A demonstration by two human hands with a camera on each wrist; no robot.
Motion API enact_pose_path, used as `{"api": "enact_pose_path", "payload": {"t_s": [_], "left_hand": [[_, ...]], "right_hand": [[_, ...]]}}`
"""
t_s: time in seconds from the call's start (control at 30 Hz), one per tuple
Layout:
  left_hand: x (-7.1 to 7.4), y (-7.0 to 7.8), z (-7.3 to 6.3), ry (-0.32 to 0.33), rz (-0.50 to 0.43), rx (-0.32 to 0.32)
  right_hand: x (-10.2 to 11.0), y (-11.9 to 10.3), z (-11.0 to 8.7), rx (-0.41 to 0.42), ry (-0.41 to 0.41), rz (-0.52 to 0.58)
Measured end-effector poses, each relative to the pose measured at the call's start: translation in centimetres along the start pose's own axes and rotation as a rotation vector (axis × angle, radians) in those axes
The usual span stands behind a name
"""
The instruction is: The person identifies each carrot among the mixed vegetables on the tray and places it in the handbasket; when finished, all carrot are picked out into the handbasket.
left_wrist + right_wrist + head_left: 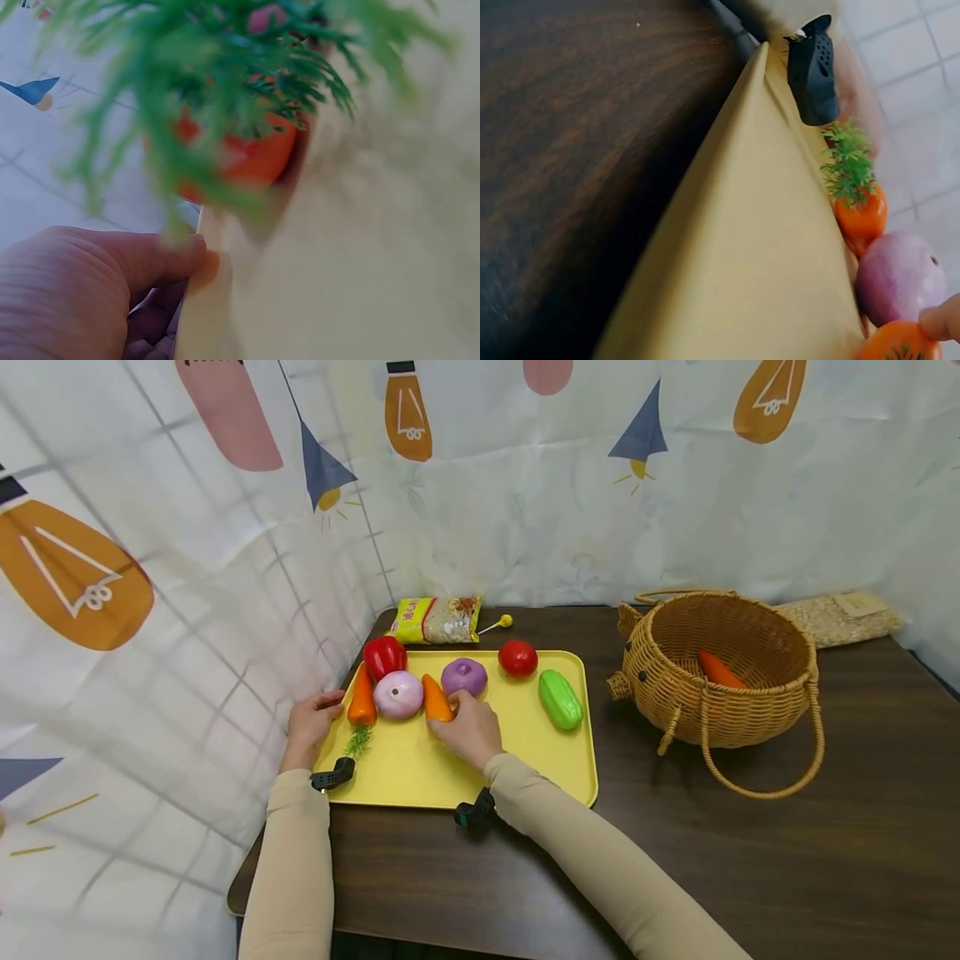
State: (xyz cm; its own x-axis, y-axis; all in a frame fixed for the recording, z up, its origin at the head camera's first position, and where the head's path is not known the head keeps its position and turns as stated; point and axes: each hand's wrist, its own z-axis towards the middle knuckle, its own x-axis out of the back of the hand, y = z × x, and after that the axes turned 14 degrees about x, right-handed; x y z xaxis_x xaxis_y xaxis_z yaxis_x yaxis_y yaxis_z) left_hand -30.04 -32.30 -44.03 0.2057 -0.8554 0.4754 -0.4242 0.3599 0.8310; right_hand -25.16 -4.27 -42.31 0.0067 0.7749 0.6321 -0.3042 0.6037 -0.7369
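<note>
My right hand (472,727) pinches an orange toy carrot (435,697) near the middle of a yellow tray (408,772). In the right wrist view a fingertip (941,319) presses that carrot's top end, where a green tuft shows. My left hand (306,728) grips the tray's left rim, thumb on top and fingers curled outside, as the left wrist view shows. Beside it lies another carrot (362,697) with a leafy green top. A pale purple onion (399,695) sits between the two carrots; a darker purple onion (463,676) is just behind my right hand.
Also on the tray are a red bell pepper (385,657), a tomato (517,658) and a green vegetable (560,700). A wicker basket (727,718) at right holds a carrot (720,669). Behind stand a snack bag (438,620), a yellow lollipop (505,621) and another bag (840,620).
</note>
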Motion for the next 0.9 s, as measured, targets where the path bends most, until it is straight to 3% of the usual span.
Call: {"api": "enact_pose_path", "payload": {"t_s": [0.43,0.9], "left_hand": [[-0.1,0.1,-0.3,-0.015,0.008,0.017],[0.0,0.1,-0.4,-0.006,0.037,-0.002]], "right_hand": [[0.3,0.6,-0.6,-0.038,0.045,-0.058],[1.9,1.5,-2.0,0.095,0.149,0.057]]}}
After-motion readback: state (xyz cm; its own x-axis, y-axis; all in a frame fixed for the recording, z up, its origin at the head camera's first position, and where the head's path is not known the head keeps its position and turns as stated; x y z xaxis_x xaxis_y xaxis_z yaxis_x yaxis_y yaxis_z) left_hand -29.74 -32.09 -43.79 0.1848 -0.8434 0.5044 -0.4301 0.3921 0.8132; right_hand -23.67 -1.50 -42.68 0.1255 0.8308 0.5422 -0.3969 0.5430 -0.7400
